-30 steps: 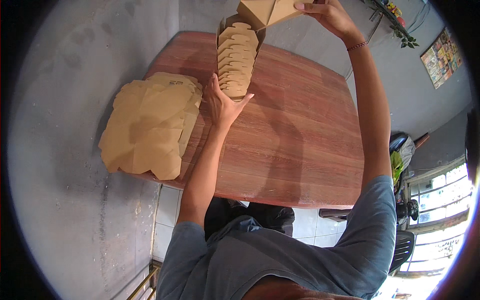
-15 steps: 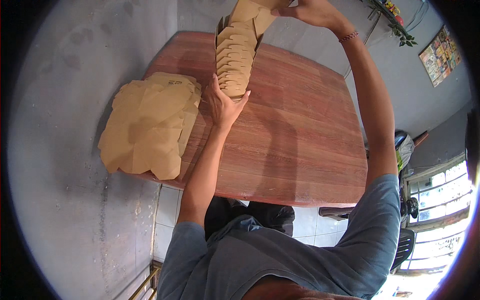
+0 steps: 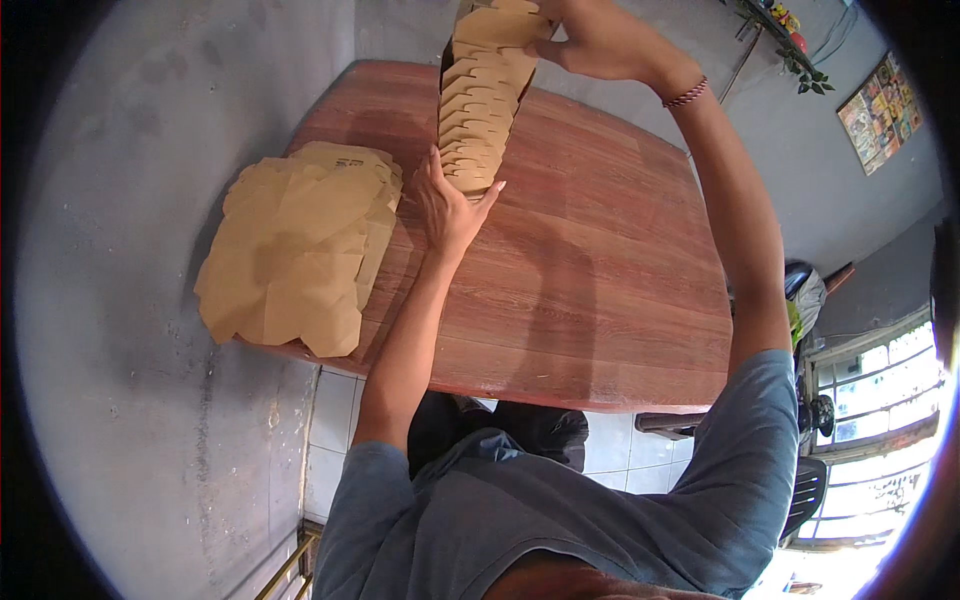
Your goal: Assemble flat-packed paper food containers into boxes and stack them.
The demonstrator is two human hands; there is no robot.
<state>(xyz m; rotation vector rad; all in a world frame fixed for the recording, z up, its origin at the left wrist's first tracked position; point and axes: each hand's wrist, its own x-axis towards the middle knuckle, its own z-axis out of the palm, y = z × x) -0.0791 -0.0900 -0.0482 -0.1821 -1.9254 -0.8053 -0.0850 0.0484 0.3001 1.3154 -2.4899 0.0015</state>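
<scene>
Having swung into line with the nested stack toward the far side of the table, the farthest cardboard box apparently lengthens it, while the spread left hand clasps the stack's near end and the right hand meets the box's right edge, its pinch unclear.

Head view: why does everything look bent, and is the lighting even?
Head view: the fisheye lens bows the edges of the table and leaves dark corners; also head view: lighting is uneven, with glare washing out the window at right, a soft shadow across the table, another on the flat cardboard stack.
</scene>
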